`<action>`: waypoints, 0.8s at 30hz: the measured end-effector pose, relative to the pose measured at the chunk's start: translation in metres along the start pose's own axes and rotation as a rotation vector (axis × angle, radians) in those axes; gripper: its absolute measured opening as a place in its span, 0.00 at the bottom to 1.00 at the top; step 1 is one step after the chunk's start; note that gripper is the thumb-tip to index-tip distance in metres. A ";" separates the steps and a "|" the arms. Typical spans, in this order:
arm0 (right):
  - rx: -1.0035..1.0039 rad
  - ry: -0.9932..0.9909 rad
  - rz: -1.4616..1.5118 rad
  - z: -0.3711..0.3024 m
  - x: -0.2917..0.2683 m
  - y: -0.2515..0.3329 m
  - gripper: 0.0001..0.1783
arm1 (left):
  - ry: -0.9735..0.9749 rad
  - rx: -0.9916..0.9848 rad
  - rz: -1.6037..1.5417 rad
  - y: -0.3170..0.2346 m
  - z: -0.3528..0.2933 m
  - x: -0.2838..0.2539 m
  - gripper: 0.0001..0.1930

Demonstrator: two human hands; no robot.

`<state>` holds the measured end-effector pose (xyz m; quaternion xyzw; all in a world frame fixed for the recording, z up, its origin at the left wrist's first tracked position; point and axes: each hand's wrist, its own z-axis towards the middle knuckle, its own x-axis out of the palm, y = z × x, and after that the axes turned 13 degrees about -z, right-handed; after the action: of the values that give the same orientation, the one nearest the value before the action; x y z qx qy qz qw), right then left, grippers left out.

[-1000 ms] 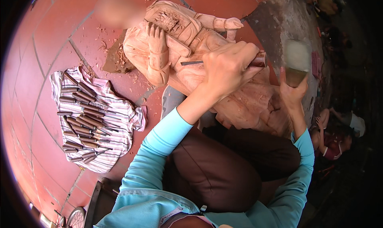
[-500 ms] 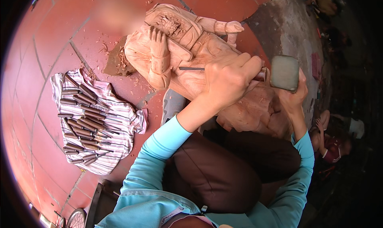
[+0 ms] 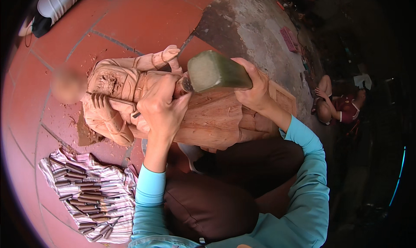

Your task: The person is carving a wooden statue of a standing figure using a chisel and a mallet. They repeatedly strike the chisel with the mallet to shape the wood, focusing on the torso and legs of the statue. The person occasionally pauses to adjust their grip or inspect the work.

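A carved wooden statue (image 3: pixel 208 122) of a robed figure lies across the floor before me, its head end to the left. My left hand (image 3: pixel 161 109) is closed round a chisel (image 3: pixel 183 86), its wooden handle end sticking out toward the right. Only a bit of the dark blade shows beside the statue's sleeve; my fingers hide the rest. My right hand (image 3: pixel 255 85) grips a squared greenish mallet (image 3: pixel 212 72), whose pale end face is close to the chisel's handle end. Whether they touch, I cannot tell.
Several chisels (image 3: pixel 89 196) with brown handles lie on a striped cloth (image 3: pixel 128 191) at lower left. A brown block (image 3: pixel 86 133) sits under the statue's shoulder, with shavings around. A shoe (image 3: pixel 58 3) is at the far left. Another person (image 3: pixel 342 105) sits at right.
The view has shifted, so the statue and tool cloth appear lower and farther left. The mallet has turned and now shows its long side. Both hands still hold their tools.
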<state>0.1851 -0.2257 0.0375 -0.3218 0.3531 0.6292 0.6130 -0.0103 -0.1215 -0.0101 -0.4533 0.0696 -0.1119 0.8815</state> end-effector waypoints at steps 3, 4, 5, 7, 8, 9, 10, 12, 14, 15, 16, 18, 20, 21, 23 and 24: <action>-0.018 -0.018 0.067 -0.006 0.007 -0.010 0.33 | 0.018 0.004 0.046 0.007 -0.002 0.004 0.11; -0.013 0.035 0.019 -0.004 0.005 -0.009 0.33 | 0.020 0.010 0.070 0.010 -0.002 0.004 0.11; -0.002 0.088 -0.036 -0.003 0.001 -0.007 0.33 | 0.035 -0.010 0.074 0.011 -0.002 0.004 0.12; -0.017 0.046 -0.046 -0.003 0.004 -0.007 0.34 | 0.018 0.000 0.029 0.007 0.000 0.003 0.14; -0.007 0.036 -0.001 -0.007 0.007 -0.008 0.34 | 0.014 -0.002 0.006 0.006 -0.002 0.004 0.14; 0.001 0.027 0.043 -0.011 0.008 -0.009 0.34 | 0.022 -0.007 0.009 0.007 -0.003 0.004 0.15; 0.009 0.016 0.086 -0.013 0.008 -0.010 0.34 | 0.033 -0.016 0.013 0.011 -0.005 0.005 0.15; 0.002 0.116 -0.031 -0.007 0.001 -0.007 0.35 | 0.044 -0.026 0.033 0.014 -0.005 0.001 0.15; 0.007 0.116 -0.030 -0.006 0.000 -0.007 0.35 | 0.032 -0.025 0.033 0.010 -0.004 0.002 0.15; 0.013 0.066 0.030 -0.009 0.004 -0.007 0.35 | 0.030 -0.025 0.036 0.009 -0.004 0.001 0.14; 0.019 0.016 0.090 -0.010 0.006 -0.008 0.36 | 0.028 -0.024 0.039 0.009 -0.004 0.002 0.14; -0.043 0.103 -0.046 -0.007 0.003 -0.008 0.34 | 0.004 0.016 0.020 0.013 -0.004 0.005 0.14; -0.066 0.117 -0.095 -0.007 0.001 -0.009 0.33 | 0.011 0.016 0.032 0.013 -0.004 0.005 0.13; -0.058 0.088 -0.076 -0.008 0.002 -0.010 0.33 | 0.031 -0.003 0.054 0.010 -0.005 0.003 0.13; -0.038 0.056 -0.013 -0.009 0.005 -0.011 0.34 | 0.045 -0.029 0.068 0.009 -0.005 0.002 0.12; -0.025 0.053 0.030 -0.009 0.007 -0.010 0.34 | 0.040 -0.035 0.060 0.008 -0.005 0.003 0.12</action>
<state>0.1943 -0.2294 0.0265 -0.3407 0.3661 0.6341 0.5898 -0.0076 -0.1211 -0.0198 -0.4642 0.1025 -0.0933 0.8748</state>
